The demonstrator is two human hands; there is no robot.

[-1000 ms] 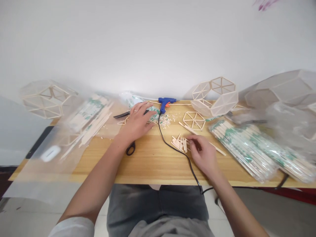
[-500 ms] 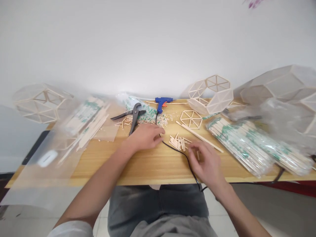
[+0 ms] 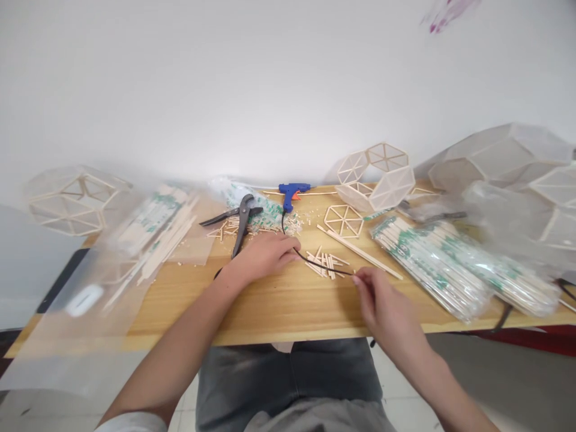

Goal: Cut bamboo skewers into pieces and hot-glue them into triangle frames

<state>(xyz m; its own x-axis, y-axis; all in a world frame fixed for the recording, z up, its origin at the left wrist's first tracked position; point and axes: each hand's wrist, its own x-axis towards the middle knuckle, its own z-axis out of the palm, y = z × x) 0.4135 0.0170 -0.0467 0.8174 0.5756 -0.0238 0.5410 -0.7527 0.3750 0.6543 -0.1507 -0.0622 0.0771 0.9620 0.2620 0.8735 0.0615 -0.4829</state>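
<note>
A black cable (image 3: 324,267) runs from the blue glue gun (image 3: 288,193) down to my hands. My left hand (image 3: 272,257) rests on the table with its fingers curled around the cable below the gun. To the right, my right hand (image 3: 382,297) pinches the same cable between thumb and fingers. Between the hands the cable passes across a small pile of short wooden sticks (image 3: 332,271). Just beyond my left forearm lies a dark hand cutter (image 3: 243,221). A flat hexagonal stick frame (image 3: 344,221) lies past the pile.
Longer sticks (image 3: 360,252) lie right of the pile. Plastic-wrapped stick bundles (image 3: 432,267) lie further right. Panelled stick structures (image 3: 390,187) stand near the wall. At left are a translucent sheet (image 3: 58,348), a white object (image 3: 84,300) and more sticks (image 3: 168,246).
My right hand has taken hold of the cable and drawn it up and to the right, straighter across the short sticks. My left hand stays near the same place.
</note>
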